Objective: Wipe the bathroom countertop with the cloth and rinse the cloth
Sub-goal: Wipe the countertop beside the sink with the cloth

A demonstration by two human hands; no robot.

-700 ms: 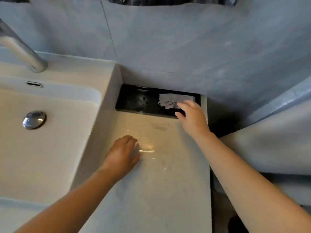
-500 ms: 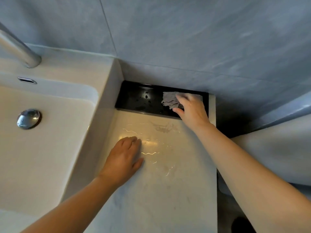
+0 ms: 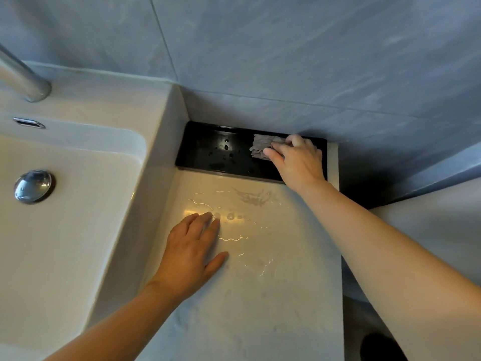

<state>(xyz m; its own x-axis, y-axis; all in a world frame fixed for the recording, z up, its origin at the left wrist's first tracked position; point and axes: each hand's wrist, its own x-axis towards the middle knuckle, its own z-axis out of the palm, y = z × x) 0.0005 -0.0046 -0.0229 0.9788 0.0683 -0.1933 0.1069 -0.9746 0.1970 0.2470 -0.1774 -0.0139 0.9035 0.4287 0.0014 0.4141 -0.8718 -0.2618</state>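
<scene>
My right hand (image 3: 296, 160) curls over the crumpled grey cloth (image 3: 260, 148) at the right end of the black tray (image 3: 208, 152); my left hand (image 3: 192, 254) lies flat, fingers straight, on the wet surface (image 3: 260, 295); I judge the cloth light, limp, probably damp; best bunched whole in the fist, not pinched by a corner.

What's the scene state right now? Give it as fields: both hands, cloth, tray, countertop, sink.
right hand: grips the grey cloth, down on the black tray
left hand: flat on the countertop, fingers straight, holds nothing
grey cloth: crumpled, on the right part of the tray
black tray: at the back of the countertop against the wall, droplets on its bare left part
countertop: pale, wet streaks near the left hand
sink: left of the countertop, drain stopper in the basin
faucet: no water visible
</scene>
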